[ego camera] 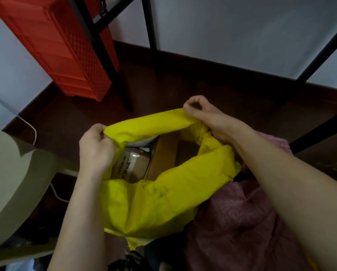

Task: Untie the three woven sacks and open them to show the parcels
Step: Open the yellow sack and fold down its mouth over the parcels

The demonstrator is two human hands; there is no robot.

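Note:
A yellow woven sack (163,200) stands in the middle with its mouth pulled wide. My left hand (96,148) grips the rolled rim on the left side. My right hand (206,118) pinches the rim at the far right. Inside the mouth I see brown cardboard parcels (133,165), one sealed with clear tape and printed text, with a grey bag edge above them. A pink woven sack (242,222) lies against the yellow one at the lower right, partly under my right forearm. Whether it is tied is hidden.
A red plastic crate (66,45) leans against the wall at the back left. Black metal frame legs (113,71) rise behind the sack and at the right. A pale rounded object (9,173) with a white cable sits at the left. The floor is dark brown.

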